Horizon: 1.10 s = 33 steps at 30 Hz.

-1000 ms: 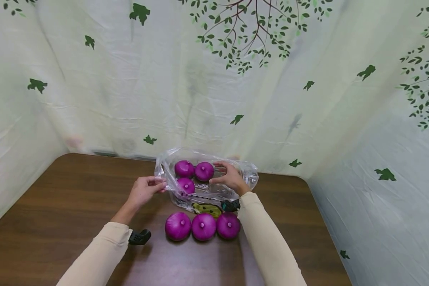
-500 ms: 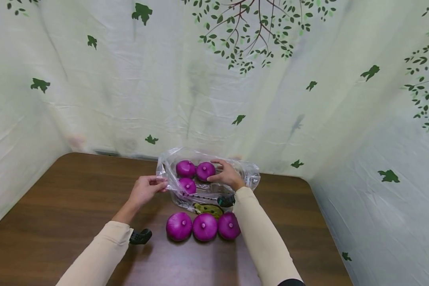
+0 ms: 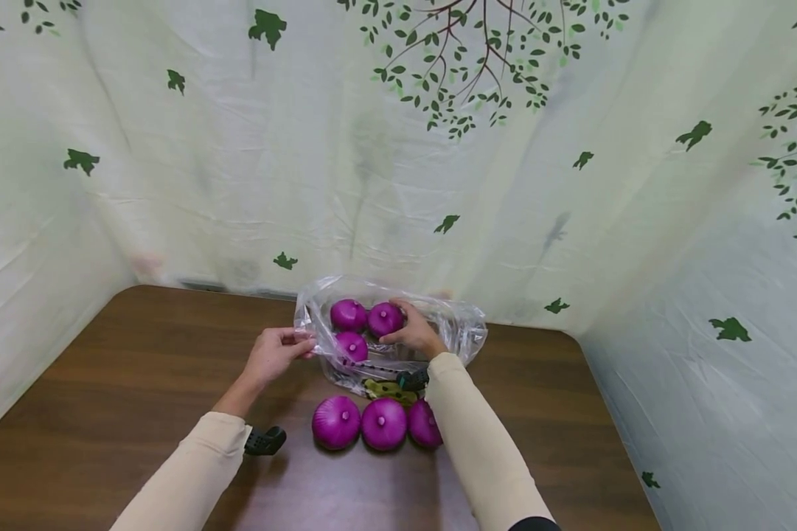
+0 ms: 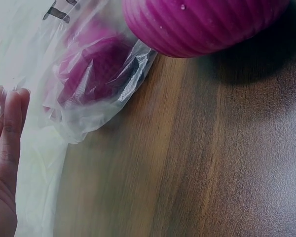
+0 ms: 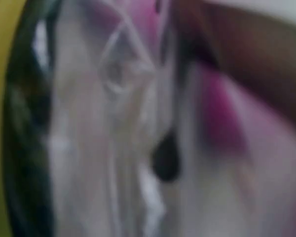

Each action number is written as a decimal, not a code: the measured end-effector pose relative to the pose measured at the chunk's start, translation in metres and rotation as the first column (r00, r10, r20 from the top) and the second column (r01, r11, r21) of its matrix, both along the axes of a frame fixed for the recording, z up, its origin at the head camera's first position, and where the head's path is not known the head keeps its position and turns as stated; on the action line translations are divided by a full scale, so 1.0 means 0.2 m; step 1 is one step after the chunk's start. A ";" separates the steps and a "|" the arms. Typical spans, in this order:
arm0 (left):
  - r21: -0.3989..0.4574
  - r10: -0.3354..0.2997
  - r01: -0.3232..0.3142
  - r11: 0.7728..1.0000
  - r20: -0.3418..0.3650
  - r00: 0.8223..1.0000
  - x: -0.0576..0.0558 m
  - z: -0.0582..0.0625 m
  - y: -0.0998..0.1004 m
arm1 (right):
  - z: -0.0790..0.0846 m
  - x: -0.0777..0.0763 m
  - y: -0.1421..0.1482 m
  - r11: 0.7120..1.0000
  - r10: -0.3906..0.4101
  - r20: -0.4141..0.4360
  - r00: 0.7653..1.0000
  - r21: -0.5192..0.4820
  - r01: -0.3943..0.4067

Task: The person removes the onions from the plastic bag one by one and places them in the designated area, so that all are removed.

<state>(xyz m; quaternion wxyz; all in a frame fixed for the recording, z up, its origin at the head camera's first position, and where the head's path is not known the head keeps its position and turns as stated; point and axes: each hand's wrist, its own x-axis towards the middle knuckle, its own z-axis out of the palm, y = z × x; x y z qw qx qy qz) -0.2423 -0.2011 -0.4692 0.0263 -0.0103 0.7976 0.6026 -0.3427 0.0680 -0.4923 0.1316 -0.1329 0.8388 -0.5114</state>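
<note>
In the head view my left hand [image 3: 275, 358] pinches the left edge of a clear plastic bag [image 3: 461, 324] between thumb and fingers. Inside the bag sit three purple ribbed, onion-shaped globes, each with a small stub on top: one back left [image 3: 348, 315], one beside it [image 3: 384, 319] and one in front [image 3: 352, 346]. My right hand [image 3: 418, 332] reaches into the bag's opening, fingers and thumb around the right side of the second globe. The left wrist view shows the left fingers [image 4: 10, 133] at the bag's film. The right wrist view is too blurred to show the grip.
Before the bag, three more purple globes stand in a row, one left [image 3: 335, 422], one middle [image 3: 384, 424], one right [image 3: 426, 424], partly behind the right sleeve. A yellow-green print [image 3: 388, 391] marks the bag's front. A leaf-patterned curtain [image 3: 371, 184] hangs behind the wooden table [image 3: 139, 383].
My right hand has moved left inside the bag, from beside the second globe onto it, its fingers closing around it. The left hand keeps its pinch on the bag's edge.
</note>
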 end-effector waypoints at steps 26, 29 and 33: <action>0.012 -0.003 0.003 1.000 -0.021 1.000 0.00 -0.01 0.00 | -0.03 0.01 -0.03 0.993 -0.043 0.013 0.999 0.114 0.042; 0.020 -0.004 0.004 1.000 -0.021 1.000 0.01 -0.01 0.00 | -0.03 0.01 -0.02 0.993 -0.033 0.021 0.999 0.113 0.031; 0.028 -0.004 0.005 1.000 -0.022 1.000 0.01 0.00 0.00 | -0.02 0.01 -0.03 0.993 -0.020 0.014 1.000 0.118 0.018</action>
